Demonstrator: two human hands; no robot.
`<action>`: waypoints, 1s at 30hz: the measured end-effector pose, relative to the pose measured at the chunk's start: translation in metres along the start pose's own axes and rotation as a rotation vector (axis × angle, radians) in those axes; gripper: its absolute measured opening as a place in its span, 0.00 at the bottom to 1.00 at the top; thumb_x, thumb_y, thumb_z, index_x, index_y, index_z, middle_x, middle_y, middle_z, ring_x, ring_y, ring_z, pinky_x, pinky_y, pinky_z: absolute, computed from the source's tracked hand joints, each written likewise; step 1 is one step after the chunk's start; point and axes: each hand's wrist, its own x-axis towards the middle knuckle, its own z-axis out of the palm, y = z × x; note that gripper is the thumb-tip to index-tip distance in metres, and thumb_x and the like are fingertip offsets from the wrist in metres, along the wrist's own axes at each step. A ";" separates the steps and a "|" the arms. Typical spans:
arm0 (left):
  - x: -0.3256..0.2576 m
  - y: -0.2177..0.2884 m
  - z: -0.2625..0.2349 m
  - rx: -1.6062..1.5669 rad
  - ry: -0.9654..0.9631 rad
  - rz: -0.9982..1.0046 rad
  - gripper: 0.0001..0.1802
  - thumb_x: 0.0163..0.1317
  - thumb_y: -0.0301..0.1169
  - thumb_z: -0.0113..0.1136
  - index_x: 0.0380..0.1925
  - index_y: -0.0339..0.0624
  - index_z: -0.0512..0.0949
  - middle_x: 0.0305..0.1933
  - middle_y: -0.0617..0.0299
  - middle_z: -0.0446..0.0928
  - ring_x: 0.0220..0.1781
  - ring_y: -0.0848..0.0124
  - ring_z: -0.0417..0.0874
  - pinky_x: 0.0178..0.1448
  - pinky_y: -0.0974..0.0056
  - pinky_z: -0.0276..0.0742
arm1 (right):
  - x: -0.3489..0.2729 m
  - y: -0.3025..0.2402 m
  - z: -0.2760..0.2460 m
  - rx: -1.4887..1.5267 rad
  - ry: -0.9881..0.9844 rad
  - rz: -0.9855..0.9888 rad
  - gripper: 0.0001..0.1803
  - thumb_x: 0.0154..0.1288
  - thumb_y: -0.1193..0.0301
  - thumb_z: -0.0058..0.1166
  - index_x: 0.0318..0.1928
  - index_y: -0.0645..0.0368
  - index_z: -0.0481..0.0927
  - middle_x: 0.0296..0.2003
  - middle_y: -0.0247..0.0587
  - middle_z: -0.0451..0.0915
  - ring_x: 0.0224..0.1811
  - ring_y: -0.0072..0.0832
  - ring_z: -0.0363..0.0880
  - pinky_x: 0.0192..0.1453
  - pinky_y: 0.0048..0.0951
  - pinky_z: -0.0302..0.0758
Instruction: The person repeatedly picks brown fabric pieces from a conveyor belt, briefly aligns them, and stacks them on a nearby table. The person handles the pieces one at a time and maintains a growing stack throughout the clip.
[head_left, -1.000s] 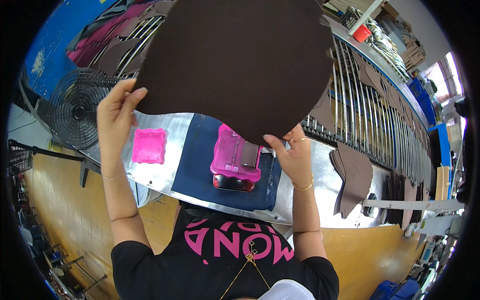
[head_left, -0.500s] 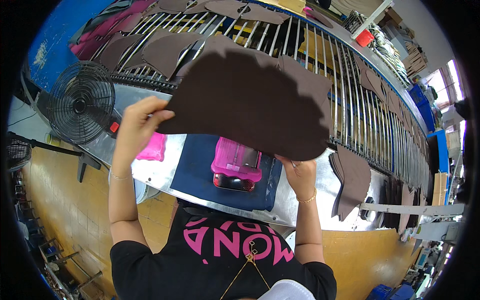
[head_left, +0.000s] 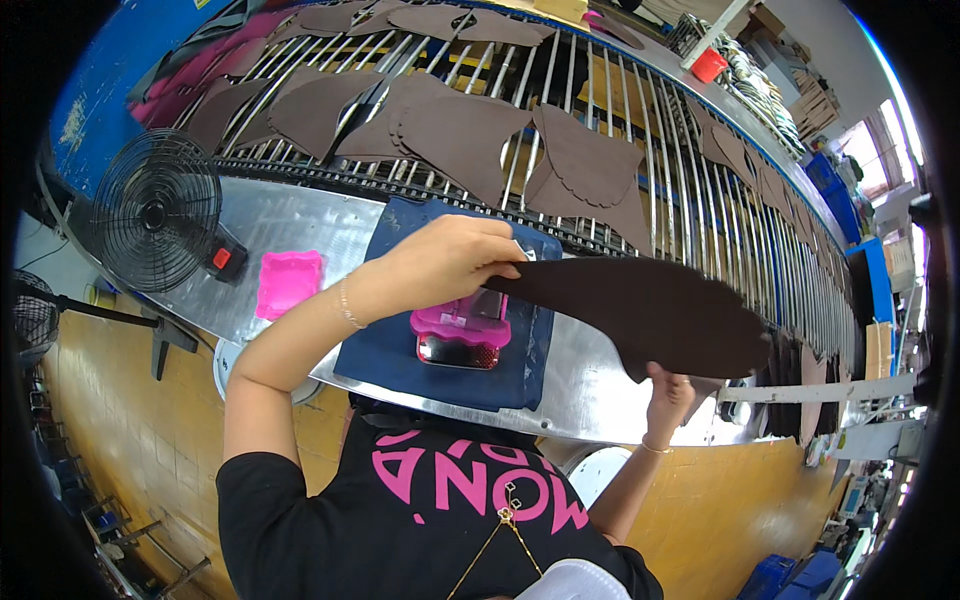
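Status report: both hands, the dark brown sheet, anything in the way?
Left hand pinching dark brown sheet at its left end; right hand at its lower edge. Sheet held up off bench. Pink box partly hidden behind left hand.

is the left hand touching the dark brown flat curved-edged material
Touching. The head view shows the left hand pinching the dark brown flat curved-edged material at its narrow left end, with no gap between them.

Brown sheet [head_left: 650, 305] in 2-handed grip [head_left: 455, 255]
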 end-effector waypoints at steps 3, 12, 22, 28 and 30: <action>0.013 0.000 0.026 -0.050 -0.014 0.078 0.08 0.54 0.27 0.63 0.32 0.35 0.79 0.31 0.54 0.76 0.34 0.54 0.79 0.39 0.57 0.74 | 0.005 -0.007 -0.036 0.184 0.126 -0.059 0.05 0.63 0.76 0.58 0.36 0.65 0.79 0.25 0.27 0.76 0.28 0.14 0.66 0.34 0.16 0.64; 0.046 0.016 0.000 -0.438 0.012 -0.224 0.09 0.57 0.28 0.65 0.34 0.33 0.79 0.25 0.64 0.77 0.23 0.79 0.75 0.28 0.71 0.70 | 0.042 -0.033 -0.061 0.496 0.031 -0.101 0.06 0.69 0.75 0.52 0.41 0.66 0.75 0.29 0.24 0.73 0.31 0.09 0.65 0.39 0.13 0.63; 0.082 -0.004 -0.034 -0.462 -0.124 -0.369 0.10 0.59 0.31 0.64 0.35 0.36 0.81 0.21 0.66 0.76 0.18 0.82 0.73 0.20 0.75 0.68 | 0.079 -0.067 -0.022 0.650 0.050 -0.080 0.10 0.68 0.75 0.52 0.47 0.67 0.76 0.36 0.31 0.80 0.37 0.12 0.72 0.44 0.13 0.66; 0.090 -0.010 -0.025 -0.604 0.096 -0.296 0.16 0.61 0.33 0.62 0.46 0.38 0.78 0.31 0.67 0.75 0.27 0.82 0.75 0.22 0.75 0.71 | 0.102 -0.046 -0.033 0.869 0.123 0.007 0.11 0.68 0.77 0.51 0.49 0.68 0.75 0.44 0.40 0.80 0.44 0.21 0.78 0.49 0.20 0.73; 0.086 -0.012 -0.033 -0.591 0.119 -0.299 0.17 0.61 0.33 0.61 0.50 0.40 0.76 0.35 0.68 0.73 0.29 0.81 0.76 0.23 0.76 0.71 | 0.115 -0.025 -0.037 0.937 0.246 0.033 0.10 0.67 0.78 0.51 0.48 0.67 0.75 0.42 0.40 0.81 0.43 0.21 0.78 0.47 0.20 0.74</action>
